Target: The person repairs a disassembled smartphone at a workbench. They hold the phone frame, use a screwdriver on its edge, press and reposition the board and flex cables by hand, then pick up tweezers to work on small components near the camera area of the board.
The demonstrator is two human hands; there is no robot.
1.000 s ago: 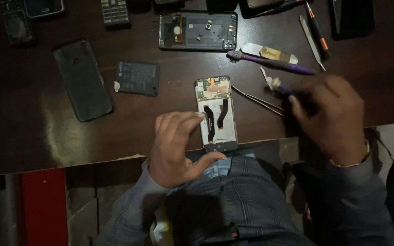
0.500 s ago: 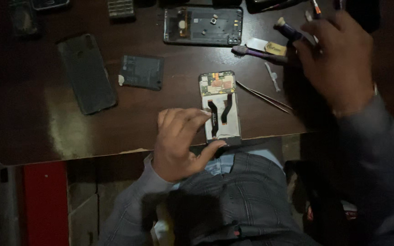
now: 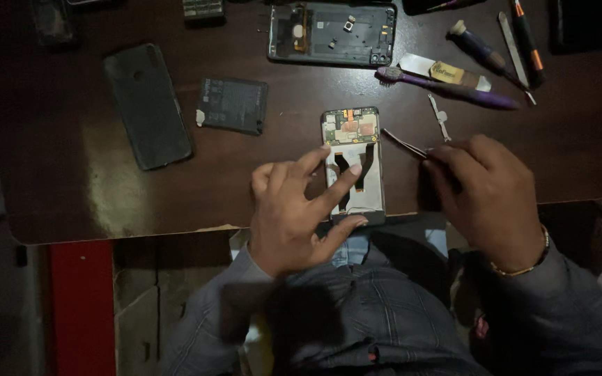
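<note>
**Right hand back at the opened phone, tweezers in its grip**

Half a second ago the right hand (image 3: 485, 191) was up among the tools at the far right of the table; now it sits low, just right of the opened phone (image 3: 354, 163), fingers pinched together on a pair of tweezers (image 3: 404, 144). Their tips point up and left, ending just beside the phone's upper right edge, near the circuit board. The phone lies with its long axis running away from the person, its near end at the table edge (image 3: 175, 230). The left hand (image 3: 294, 209) has not shifted: spread fingers press on the phone's lower half, pinning it, thumb at the near end.

Beyond lie a purple-handled brush (image 3: 447, 87), a screwdriver (image 3: 479, 49), a small metal strip (image 3: 440, 118), a stripped phone frame (image 3: 332, 31), a battery (image 3: 233, 104) and a dark back cover (image 3: 148, 104), all well apart from the hands. Nothing stands between tweezers and board.
</note>
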